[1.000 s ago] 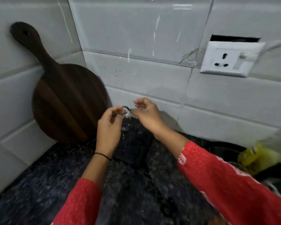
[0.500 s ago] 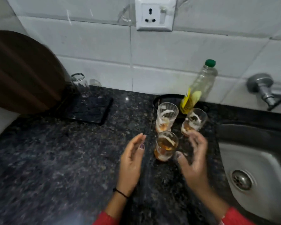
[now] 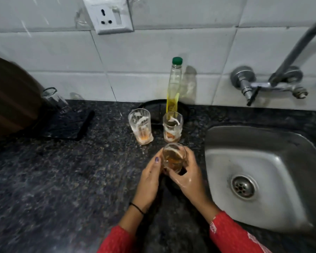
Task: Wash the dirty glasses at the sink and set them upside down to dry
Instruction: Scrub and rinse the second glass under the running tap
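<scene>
Three dirty glasses stand on the dark granite counter (image 3: pixel 53 179) left of the steel sink (image 3: pixel 274 156). The nearest dirty glass (image 3: pixel 173 157), with brown liquid in it, is clasped between my left hand (image 3: pixel 150 178) and my wet right hand (image 3: pixel 189 177). Behind it stand a second dirty glass (image 3: pixel 140 129) and a third dirty glass (image 3: pixel 172 126), both smeared white with orange dregs. A clean glass (image 3: pixel 54 98) stands upside down on a black mat (image 3: pixel 62 125) at the back left.
A bottle of yellow liquid with a green cap (image 3: pixel 173 84) stands on a black tray against the tiled wall. The tap (image 3: pixel 274 83) is mounted above the sink. A dark wooden board (image 3: pixel 9 95) leans at the far left. A wall socket (image 3: pixel 110 14) is above.
One second ago both hands set the clean glass on the mat at the left. They then moved right to the dirty glasses and have closed around the nearest one.
</scene>
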